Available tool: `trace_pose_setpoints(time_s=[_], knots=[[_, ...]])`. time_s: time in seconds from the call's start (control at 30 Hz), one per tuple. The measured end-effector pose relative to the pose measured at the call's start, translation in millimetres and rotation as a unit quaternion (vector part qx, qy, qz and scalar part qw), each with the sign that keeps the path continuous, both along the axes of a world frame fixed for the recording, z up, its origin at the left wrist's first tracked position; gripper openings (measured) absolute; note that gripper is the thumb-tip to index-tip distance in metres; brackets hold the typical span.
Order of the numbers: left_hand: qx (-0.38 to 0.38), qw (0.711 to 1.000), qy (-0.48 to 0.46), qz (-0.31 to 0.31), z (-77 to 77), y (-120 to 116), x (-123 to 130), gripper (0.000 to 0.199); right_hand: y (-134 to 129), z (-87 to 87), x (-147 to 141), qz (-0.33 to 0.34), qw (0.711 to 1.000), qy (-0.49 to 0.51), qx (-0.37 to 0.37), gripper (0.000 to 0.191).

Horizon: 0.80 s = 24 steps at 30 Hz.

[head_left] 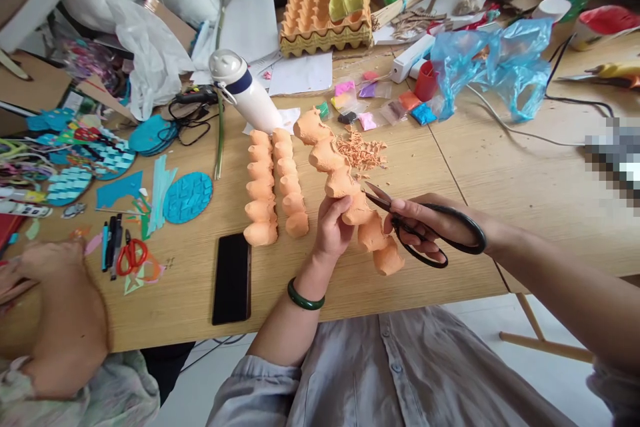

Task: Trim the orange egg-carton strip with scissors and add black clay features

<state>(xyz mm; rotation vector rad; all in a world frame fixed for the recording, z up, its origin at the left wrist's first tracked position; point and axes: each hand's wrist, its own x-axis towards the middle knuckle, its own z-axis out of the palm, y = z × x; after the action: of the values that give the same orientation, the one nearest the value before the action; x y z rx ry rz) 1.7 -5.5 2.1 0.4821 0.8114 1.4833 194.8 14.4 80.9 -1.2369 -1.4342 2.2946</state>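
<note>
Ideally, with the left hand (331, 232) grasping the strip (341, 181) mid-length over the desk (360, 297), toward its near edge, and the right hand (417, 212) gripping the scissors (380, 198), keep snips short and clear of those left fingers (343, 205).

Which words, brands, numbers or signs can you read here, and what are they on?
No text is readable here.
Table: small dark marks beside the red-handled scissors, too small to read.
Device at the right edge: pixelated, nothing legible.
Phone: dark screen, no lettering seen.
Black-handled scissors and orange egg-carton strip: no lettering seen.
</note>
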Motion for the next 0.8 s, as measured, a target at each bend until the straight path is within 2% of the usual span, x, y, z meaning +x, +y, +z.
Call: trace_pose_setpoints(time_s=[0.23,0.37,0.5,0.8], knots=[[0.046,0.999,0.020,-0.005,0.3,-1.7,2.9,0.030,6.2,7.0,-4.2,0.024,0.998,-0.010,-0.051,0.069],[0.055,0.998,0.034,-0.008,-0.6,-0.7,2.5,0.030,3.7,9.7,-7.0,0.015,0.999,-0.037,-0.021,0.068],[0.040,0.998,0.043,-0.005,0.4,-0.9,2.5,0.036,2.2,8.5,-10.0,-0.002,0.999,-0.027,-0.025,0.068],[0.073,0.997,0.025,-0.018,-1.0,-3.1,2.4,0.030,-3.1,3.3,-7.2,0.011,0.998,-0.049,0.035,0.061]])
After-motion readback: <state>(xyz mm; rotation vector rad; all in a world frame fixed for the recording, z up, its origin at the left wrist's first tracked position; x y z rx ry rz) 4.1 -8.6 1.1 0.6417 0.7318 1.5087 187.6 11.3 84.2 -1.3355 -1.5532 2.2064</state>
